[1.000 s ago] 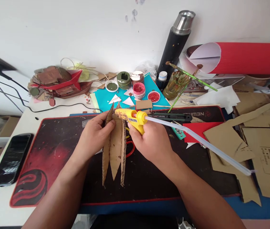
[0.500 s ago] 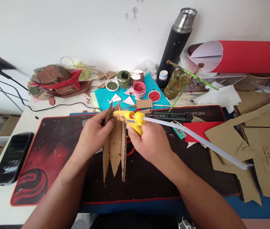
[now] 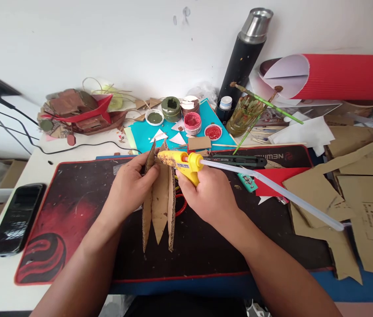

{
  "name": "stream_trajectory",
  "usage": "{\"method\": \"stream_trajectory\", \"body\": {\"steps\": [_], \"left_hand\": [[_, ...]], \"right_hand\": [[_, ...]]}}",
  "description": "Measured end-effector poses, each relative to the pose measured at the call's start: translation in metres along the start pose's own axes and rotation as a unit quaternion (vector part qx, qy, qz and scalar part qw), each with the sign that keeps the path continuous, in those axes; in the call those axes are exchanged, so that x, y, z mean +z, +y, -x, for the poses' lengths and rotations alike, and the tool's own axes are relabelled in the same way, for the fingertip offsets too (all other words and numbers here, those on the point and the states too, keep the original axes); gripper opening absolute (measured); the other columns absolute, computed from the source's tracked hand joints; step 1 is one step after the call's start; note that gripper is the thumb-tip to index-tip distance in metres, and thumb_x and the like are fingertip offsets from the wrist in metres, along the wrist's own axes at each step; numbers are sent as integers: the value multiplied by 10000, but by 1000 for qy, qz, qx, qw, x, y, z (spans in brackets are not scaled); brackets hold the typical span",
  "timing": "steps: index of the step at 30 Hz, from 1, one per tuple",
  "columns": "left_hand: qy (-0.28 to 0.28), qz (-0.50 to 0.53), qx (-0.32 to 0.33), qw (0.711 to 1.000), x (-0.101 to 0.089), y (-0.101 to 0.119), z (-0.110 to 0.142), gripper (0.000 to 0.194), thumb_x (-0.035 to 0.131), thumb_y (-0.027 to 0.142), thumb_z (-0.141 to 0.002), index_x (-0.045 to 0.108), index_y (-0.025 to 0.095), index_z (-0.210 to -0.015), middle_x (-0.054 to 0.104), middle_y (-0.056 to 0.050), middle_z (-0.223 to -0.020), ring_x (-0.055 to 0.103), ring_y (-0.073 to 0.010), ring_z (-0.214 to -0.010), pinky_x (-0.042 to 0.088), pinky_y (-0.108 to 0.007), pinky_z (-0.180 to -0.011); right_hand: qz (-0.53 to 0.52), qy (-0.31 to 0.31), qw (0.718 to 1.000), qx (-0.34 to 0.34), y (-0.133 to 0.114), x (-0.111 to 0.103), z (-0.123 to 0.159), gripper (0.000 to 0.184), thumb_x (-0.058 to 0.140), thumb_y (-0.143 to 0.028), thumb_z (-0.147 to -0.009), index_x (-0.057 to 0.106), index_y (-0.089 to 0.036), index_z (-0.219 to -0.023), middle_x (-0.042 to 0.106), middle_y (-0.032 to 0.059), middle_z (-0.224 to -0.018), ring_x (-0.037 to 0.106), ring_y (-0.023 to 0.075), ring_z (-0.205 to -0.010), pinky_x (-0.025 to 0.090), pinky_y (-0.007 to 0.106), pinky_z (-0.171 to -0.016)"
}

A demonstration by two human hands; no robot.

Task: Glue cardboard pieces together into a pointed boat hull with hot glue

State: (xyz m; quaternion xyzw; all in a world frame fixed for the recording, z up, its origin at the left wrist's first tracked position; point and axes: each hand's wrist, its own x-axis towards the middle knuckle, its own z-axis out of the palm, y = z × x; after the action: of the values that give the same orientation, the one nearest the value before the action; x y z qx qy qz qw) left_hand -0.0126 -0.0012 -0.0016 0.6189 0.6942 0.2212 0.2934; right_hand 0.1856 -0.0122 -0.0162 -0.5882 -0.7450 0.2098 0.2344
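My left hand [image 3: 130, 187] is closed around a cardboard piece [image 3: 159, 207] made of three pointed brown strips, held upright over the black and red desk mat [image 3: 74, 207]. My right hand [image 3: 208, 193] grips a yellow hot glue gun [image 3: 183, 165]. Its nozzle points left and touches the upper end of the cardboard. A long clear glue stick [image 3: 272, 191] juts out of the gun's back toward the right.
A black phone [image 3: 15, 220] lies at the left. Open paint jars [image 3: 191, 123] sit on a teal sheet behind the mat. A black thermos [image 3: 244, 57], a jar of brushes [image 3: 244, 114], a red paper roll [image 3: 338, 77] and cardboard scraps [image 3: 354, 193] fill the right.
The glue gun's nozzle shifted slightly along the top of the cardboard. Both hands stay in nearly the same place with the same grips.
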Motion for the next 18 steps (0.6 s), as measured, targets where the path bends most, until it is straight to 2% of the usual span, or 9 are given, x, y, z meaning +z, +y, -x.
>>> {"method": "stream_trajectory", "body": {"steps": [11, 18], "left_hand": [[7, 13, -3, 1000, -1, 0, -1, 576, 575, 442, -950, 753, 231, -1456, 810, -22, -1374, 735, -336, -1252, 578, -389, -1078], [7, 37, 3, 999, 0, -4, -1, 554, 620, 438, -964, 746, 246, -1468, 786, -26, -1425, 714, -343, -1318, 584, -395, -1075]], "right_hand": [[-13, -7, 1000, -3, -1, 0, 1, 317, 574, -419, -1045, 715, -201, -863, 726, 70, -719, 652, 236, -644, 353, 338, -609], [-61, -11, 998, 8, 3, 1, 0, 377, 614, -418, -1012, 576, -232, -685, 579, 8, -588, 521, 183, -539, 311, 327, -574]]}}
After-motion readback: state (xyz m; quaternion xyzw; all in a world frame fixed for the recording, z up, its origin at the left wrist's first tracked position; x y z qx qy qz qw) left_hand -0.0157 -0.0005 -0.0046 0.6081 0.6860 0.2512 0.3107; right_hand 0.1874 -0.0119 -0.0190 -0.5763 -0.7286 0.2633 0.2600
